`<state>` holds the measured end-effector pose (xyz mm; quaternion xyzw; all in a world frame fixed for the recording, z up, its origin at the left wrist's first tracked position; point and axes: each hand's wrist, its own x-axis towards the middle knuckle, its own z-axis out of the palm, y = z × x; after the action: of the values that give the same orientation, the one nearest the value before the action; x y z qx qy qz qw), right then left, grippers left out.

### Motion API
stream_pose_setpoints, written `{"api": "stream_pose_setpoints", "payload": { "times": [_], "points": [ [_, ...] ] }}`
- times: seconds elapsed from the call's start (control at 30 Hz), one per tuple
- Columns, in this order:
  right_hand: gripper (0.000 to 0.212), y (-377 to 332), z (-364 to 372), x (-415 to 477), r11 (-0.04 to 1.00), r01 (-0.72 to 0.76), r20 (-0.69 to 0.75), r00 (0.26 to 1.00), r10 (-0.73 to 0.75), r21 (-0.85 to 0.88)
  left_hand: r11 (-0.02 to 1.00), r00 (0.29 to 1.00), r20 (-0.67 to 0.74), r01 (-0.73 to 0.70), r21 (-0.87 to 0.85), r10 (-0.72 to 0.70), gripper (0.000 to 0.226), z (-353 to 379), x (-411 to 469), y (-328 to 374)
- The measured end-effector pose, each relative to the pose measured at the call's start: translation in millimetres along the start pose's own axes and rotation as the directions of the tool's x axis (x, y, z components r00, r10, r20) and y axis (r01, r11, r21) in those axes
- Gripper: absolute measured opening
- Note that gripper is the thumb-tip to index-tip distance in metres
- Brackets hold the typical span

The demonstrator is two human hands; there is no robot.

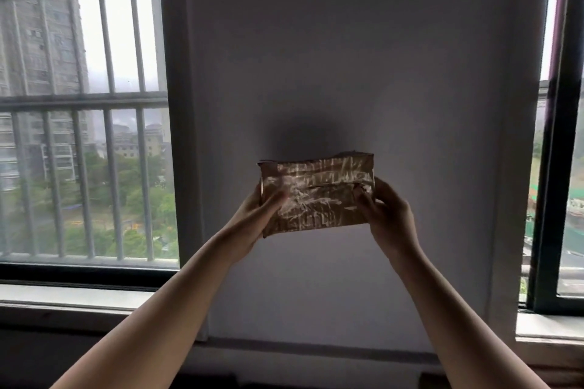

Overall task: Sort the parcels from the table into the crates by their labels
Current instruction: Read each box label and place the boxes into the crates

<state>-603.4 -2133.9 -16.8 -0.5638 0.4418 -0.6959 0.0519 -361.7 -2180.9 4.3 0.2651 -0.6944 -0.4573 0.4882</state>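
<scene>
The cardboard parcel (316, 196) is up in the air between my two hands, held in front of me at about the middle of the view. My left grip (256, 215) has its left end and my right grip (387, 215) its right end. Both are closed on it, thumbs on the face turned toward me and fingers wrapped behind, where I cannot see them. The parcel sits nearly level, its right side a little higher than its left. It touches nothing but my hands.

It is a brown box bound all over in glossy clear tape, creased and wrinkled, which catches the light in pale streaks. Through that glare I cannot tell whether this face carries a label.

Behind it stands a plain grey wall (347, 57), with a soft dark shadow just above the parcel. To the left is a barred window (82, 104) showing tower blocks and green trees, with a pale sill (63, 297) under it. At the right edge is a dark-framed window (562, 167).

Both my forearms are bare. They rise from the lower corners of the view and converge on the parcel, with the wrists bent inward toward its ends.
</scene>
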Motion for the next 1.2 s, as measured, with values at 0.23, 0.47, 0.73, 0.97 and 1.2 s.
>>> {"api": "stream_pose_setpoints", "payload": {
  "times": [0.23,0.47,0.73,0.97,1.2],
  "points": [
    [0.027,-2.9,7.6,4.3,0.963,-0.063,0.092,0.995,0.04,0.262,0.993,0.985,-0.154,-0.086,-0.08,0.073,0.07,-9.6,3.5,-7.2],
    [0.021,5.1,4.1,9.1,0.984,-0.007,0.113,0.994,-0.013,0.176,0.963,0.973,-0.23,-0.066,-0.26,0.005,0.041,-16.5,-0.6,1.1],
    [0.051,-6.4,3.9,-0.4,0.9,-0.269,0.337,0.929,0.15,0.342,0.921,0.972,-0.229,-0.045,-0.387,-0.048,0.048,-28.2,-0.1,-10.4],
    [0.038,0.4,9.9,-2.7,0.919,-0.165,0.171,0.979,0.109,0.358,0.996,0.921,-0.387,0.009,-0.092,-0.044,0.032,-23.6,12.3,-22.0],
    [0.064,0.4,24.9,-12.9,0.997,-0.04,0.09,0.995,0.033,0.071,0.954,0.942,-0.185,0.295,0.06,-0.28,0.032,-22.0,7.2,-20.7]
  ]
}}
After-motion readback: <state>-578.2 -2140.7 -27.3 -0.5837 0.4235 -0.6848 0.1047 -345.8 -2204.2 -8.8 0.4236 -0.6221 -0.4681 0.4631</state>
